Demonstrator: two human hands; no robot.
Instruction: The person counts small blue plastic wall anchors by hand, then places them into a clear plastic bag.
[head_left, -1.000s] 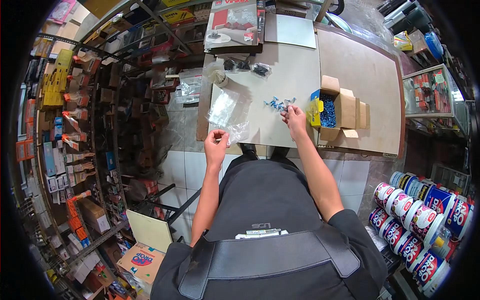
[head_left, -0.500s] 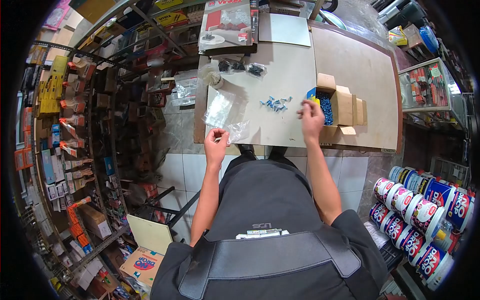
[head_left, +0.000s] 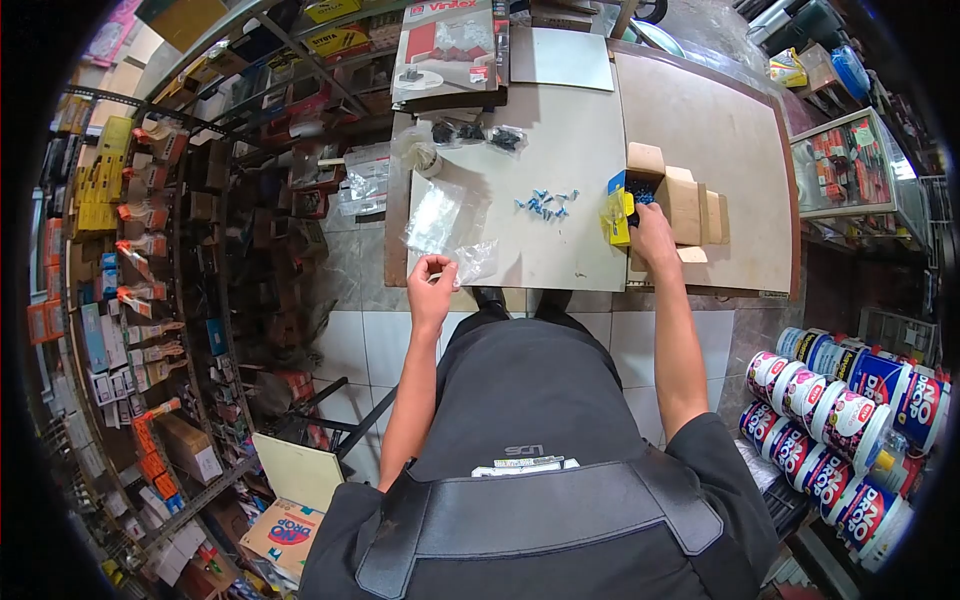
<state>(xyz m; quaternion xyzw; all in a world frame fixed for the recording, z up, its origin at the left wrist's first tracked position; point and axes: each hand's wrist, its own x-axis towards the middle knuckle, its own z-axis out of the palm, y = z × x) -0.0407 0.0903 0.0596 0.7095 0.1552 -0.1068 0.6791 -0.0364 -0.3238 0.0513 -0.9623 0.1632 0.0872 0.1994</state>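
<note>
My left hand is pinched closed at the table's front edge, on a corner of a clear plastic bag. Flat behind it lies another clear plastic packet. A loose pile of small blue screws rests on the table. To the right of the pile stands an open cardboard box with blue and yellow sides and more blue pieces inside. My right hand reaches into its opening; its fingertips are hidden there, so their grip cannot be made out.
Small bags of black parts and a clear cup sit toward the back left, near a Vinilex box. Crowded shelves line the left. Paint buckets are stacked at the right, below a glass case.
My right hand has moved right and down from above the box's left side into its opening. My left hand has stayed at the bag.
</note>
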